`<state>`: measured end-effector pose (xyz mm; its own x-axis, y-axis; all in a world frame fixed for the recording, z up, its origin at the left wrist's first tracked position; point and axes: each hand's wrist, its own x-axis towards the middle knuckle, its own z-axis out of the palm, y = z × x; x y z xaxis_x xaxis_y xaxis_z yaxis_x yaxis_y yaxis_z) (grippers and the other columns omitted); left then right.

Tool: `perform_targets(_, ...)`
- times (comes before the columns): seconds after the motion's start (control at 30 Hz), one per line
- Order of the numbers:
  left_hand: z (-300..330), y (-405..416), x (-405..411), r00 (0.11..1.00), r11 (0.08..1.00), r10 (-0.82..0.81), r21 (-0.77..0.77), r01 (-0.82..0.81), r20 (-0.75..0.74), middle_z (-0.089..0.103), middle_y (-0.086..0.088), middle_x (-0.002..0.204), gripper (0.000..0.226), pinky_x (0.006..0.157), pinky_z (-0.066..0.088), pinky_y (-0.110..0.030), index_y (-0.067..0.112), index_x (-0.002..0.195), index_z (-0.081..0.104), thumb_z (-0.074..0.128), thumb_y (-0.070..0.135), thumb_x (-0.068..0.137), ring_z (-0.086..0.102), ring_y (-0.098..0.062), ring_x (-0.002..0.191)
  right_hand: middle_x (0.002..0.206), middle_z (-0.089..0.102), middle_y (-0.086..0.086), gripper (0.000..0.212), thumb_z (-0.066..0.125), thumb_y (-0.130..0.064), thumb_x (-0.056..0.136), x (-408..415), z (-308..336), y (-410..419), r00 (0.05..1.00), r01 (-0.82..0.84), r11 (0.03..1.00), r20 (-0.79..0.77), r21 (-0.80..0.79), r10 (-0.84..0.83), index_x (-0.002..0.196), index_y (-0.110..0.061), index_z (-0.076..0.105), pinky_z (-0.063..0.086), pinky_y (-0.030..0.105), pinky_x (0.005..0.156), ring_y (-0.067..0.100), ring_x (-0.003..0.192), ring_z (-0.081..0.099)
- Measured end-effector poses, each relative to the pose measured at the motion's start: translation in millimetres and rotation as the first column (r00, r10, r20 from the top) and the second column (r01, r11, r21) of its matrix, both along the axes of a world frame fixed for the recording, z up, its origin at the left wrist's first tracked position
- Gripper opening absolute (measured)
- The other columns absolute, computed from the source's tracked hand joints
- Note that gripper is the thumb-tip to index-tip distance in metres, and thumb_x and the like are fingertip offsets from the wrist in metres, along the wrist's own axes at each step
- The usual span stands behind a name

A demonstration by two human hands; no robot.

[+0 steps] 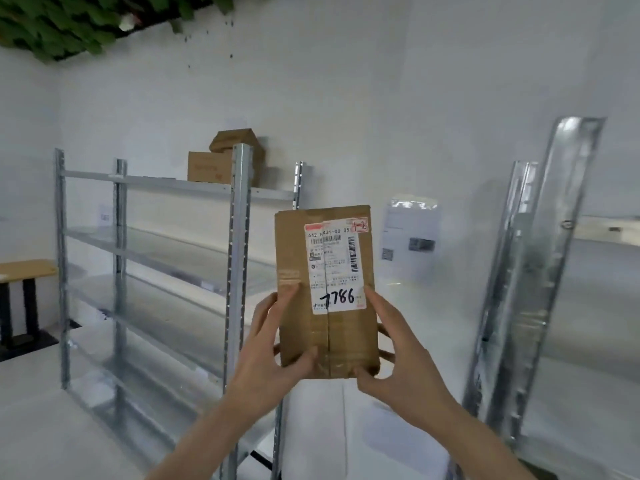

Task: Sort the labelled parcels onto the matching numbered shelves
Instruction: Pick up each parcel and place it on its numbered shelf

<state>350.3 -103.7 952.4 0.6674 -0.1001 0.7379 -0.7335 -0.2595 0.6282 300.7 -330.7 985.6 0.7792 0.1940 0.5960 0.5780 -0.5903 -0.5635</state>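
I hold a brown cardboard parcel upright in front of me with both hands. Its white shipping label bears the handwritten number 7786 and a small red-bordered tag at the top right corner. My left hand grips the parcel's lower left edge, thumb on the front. My right hand grips the lower right edge, fingers wrapped behind. A grey metal shelf unit with several levels stands to the left. Two brown boxes sit on its top shelf.
A second metal shelf unit rises at the right, its uprights close to me. A white sheet with printed codes hangs on the white wall behind the parcel. A wooden bench stands at the far left. Green foliage hangs from the ceiling.
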Motion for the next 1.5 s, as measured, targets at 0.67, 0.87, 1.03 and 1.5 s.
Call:
perform_targets(0.67,84.6,-250.9,-191.4,0.963,0.979,-0.158,0.161,0.124,0.22,0.019,0.016,0.158,0.105,0.099,0.056,-0.035,0.055,0.155,0.013,0.084,0.039,0.079,0.031,0.02,0.132,0.166,0.014,-0.016,0.112,0.08,-0.038,0.086,-255.5,85.6,-222.4,0.85,0.516,0.809,0.288,-0.282,-0.441,0.152,-0.066,-0.005,0.06,0.036,0.092,0.011,0.13,0.052)
perform_targets(0.87,84.0,-284.9,-223.0,0.935,0.957,-0.265,0.183,0.225,0.237,0.018,0.013,0.157,0.101,0.099,0.054,-0.034,0.06,0.152,0.009,0.08,0.042,0.082,0.04,-0.002,0.135,0.168,0.015,-0.009,0.112,0.079,-0.04,0.087,-306.9,83.9,-244.8,0.766,0.641,0.69,0.337,-0.337,-0.547,0.154,-0.062,-0.007,0.061,0.031,0.081,0.016,0.129,0.054)
perform_targets(1.03,73.1,-307.2,-246.9,0.923,0.94,-0.32,0.191,0.282,0.213,0.017,0.01,0.157,0.101,0.098,0.055,-0.037,0.064,0.15,0.006,0.078,0.044,0.083,0.039,-0.009,0.137,0.169,0.016,-0.005,0.11,0.078,-0.04,0.088,-343.2,74.4,-256.8,0.712,0.7,0.603,0.317,-0.381,-0.626,0.156,-0.059,-0.006,0.044,0.01,0.071,0.015,0.122,0.059)
perform_targets(1.5,63.9,-393.3,-293.4,0.845,0.884,-0.457,0.247,0.397,0.279,0.011,0.011,0.161,0.11,0.089,0.036,0.001,0.06,0.153,0.006,0.084,0.038,0.08,0.018,0.022,0.13,0.171,0.016,-0.005,0.114,0.086,-0.024,0.083,-417.0,57.2,-313.5,0.613,0.79,0.543,0.336,-0.286,-0.715,0.157,-0.059,0.008,0.06,0.042,0.094,0.022,0.137,0.052)
